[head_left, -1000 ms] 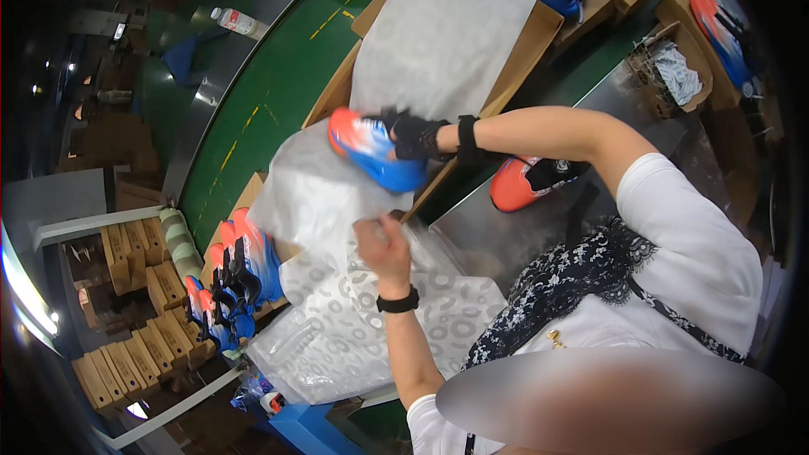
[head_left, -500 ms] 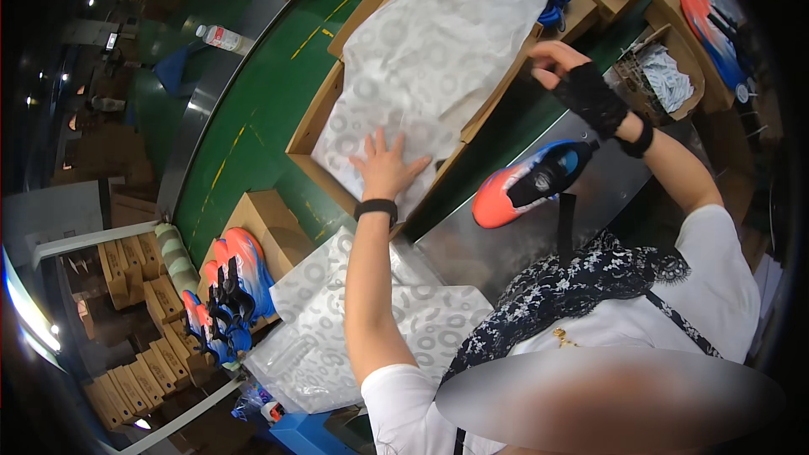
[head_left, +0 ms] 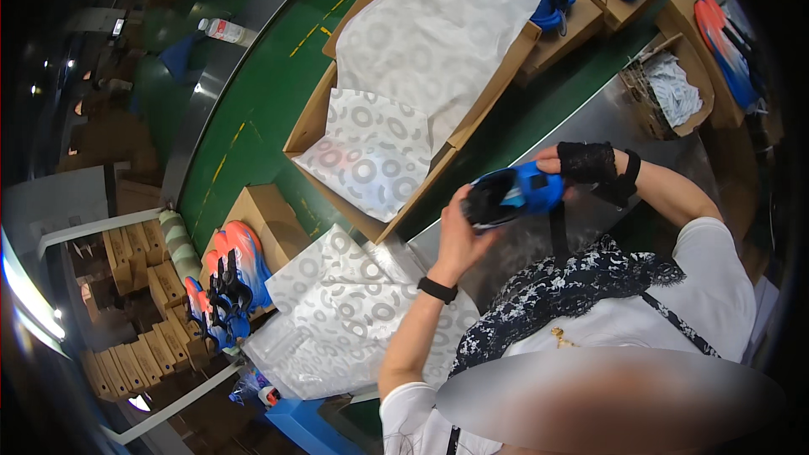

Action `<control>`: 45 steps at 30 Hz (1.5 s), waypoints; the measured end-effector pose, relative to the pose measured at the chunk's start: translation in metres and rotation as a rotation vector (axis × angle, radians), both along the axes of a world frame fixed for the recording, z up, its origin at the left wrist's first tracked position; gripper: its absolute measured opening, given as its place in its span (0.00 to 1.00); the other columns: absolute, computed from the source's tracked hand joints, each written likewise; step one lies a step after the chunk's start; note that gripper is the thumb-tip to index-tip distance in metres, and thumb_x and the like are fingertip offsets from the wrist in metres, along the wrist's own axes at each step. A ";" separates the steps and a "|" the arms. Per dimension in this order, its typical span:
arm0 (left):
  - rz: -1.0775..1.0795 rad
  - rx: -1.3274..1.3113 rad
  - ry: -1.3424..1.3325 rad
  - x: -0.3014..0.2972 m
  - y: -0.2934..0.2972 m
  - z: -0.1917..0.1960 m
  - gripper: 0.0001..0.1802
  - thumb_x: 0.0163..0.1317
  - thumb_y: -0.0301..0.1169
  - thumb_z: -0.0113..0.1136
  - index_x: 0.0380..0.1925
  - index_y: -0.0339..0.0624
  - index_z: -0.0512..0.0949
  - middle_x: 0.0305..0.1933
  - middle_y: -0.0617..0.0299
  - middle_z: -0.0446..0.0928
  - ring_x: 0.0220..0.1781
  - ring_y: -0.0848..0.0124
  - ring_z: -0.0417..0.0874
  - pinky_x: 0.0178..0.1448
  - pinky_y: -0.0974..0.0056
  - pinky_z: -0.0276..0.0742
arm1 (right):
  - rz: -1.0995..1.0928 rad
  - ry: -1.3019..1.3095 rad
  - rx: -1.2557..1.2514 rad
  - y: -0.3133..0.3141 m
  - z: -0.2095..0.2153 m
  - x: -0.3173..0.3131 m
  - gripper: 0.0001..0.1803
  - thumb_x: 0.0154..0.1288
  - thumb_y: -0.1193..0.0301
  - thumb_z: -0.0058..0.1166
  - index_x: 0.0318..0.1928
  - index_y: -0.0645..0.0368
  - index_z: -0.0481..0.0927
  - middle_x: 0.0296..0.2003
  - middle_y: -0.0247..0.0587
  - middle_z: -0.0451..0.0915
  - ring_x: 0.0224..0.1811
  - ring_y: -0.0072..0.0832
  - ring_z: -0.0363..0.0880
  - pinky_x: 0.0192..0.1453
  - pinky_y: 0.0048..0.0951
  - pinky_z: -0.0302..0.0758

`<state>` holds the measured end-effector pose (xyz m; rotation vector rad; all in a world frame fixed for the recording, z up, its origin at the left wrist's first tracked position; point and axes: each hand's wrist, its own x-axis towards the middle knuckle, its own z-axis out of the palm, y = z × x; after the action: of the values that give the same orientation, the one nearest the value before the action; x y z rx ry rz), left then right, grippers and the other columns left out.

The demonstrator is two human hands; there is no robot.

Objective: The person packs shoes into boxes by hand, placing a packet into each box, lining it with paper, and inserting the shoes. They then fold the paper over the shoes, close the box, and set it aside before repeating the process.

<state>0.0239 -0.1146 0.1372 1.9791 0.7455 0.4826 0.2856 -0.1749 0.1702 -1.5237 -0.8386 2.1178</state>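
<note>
Up near the chest, a blue shoe is pinched between both hands: the left hand cups its dark end, the gloved right hand clasps the other. Below runs a green conveyor belt beside a steel table. An open cardboard box holds patterned tissue paper; neighbouring boxes hold blue-orange shoes.

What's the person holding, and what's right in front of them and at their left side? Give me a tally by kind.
blue shoe: 1
open cardboard box lined with patterned paper: 1
pile of patterned paper sheets: 1
Total: 3
</note>
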 end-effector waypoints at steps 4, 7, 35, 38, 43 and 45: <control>0.489 -0.495 -0.251 -0.025 0.009 0.012 0.13 0.49 0.29 0.60 0.33 0.37 0.69 0.27 0.60 0.73 0.25 0.76 0.74 0.31 0.71 0.71 | -0.208 0.175 0.085 0.036 0.003 -0.019 0.28 0.59 0.49 0.42 0.51 0.57 0.67 0.45 0.41 0.72 0.37 0.26 0.73 0.35 0.26 0.73; 0.642 -0.741 -0.663 -0.027 0.047 0.040 0.21 0.59 0.41 0.48 0.45 0.35 0.66 0.42 0.58 0.73 0.43 0.68 0.75 0.49 0.63 0.71 | -0.620 0.146 0.088 0.069 -0.020 -0.033 0.27 0.55 0.53 0.51 0.50 0.57 0.68 0.44 0.41 0.72 0.39 0.28 0.73 0.39 0.26 0.72; 0.827 -0.453 -0.265 -0.010 0.073 -0.031 0.25 0.64 0.44 0.39 0.42 0.29 0.67 0.39 0.54 0.73 0.38 0.71 0.71 0.43 0.69 0.67 | 0.199 -1.583 1.425 0.043 -0.047 -0.050 0.26 0.47 0.74 0.44 0.51 0.42 0.70 0.55 0.46 0.63 0.57 0.39 0.62 0.51 0.51 0.57; 0.823 -0.188 -0.226 -0.014 0.066 -0.057 0.23 0.63 0.44 0.41 0.39 0.30 0.69 0.34 0.57 0.73 0.33 0.72 0.71 0.38 0.69 0.68 | 0.214 -1.572 1.417 0.038 -0.050 -0.050 0.25 0.48 0.73 0.43 0.51 0.42 0.70 0.55 0.46 0.63 0.57 0.39 0.62 0.53 0.51 0.57; 0.666 -0.901 -0.597 -0.022 0.093 -0.036 0.25 0.57 0.44 0.48 0.48 0.37 0.65 0.45 0.56 0.71 0.45 0.67 0.72 0.47 0.65 0.69 | 0.254 -1.521 1.422 0.047 -0.046 -0.047 0.22 0.48 0.70 0.43 0.48 0.43 0.71 0.53 0.48 0.65 0.56 0.41 0.63 0.52 0.57 0.56; 0.635 -1.085 -0.686 -0.026 0.097 -0.024 0.28 0.57 0.46 0.45 0.50 0.36 0.63 0.47 0.56 0.69 0.48 0.64 0.72 0.49 0.63 0.70 | 0.152 -1.475 1.506 0.057 -0.026 -0.059 0.21 0.47 0.70 0.44 0.46 0.46 0.72 0.48 0.49 0.69 0.52 0.42 0.67 0.52 0.53 0.59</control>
<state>-0.0018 -0.0179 0.1127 0.4857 0.8924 0.8324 0.2267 -0.1184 0.1442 -1.6318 -2.1521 -0.3688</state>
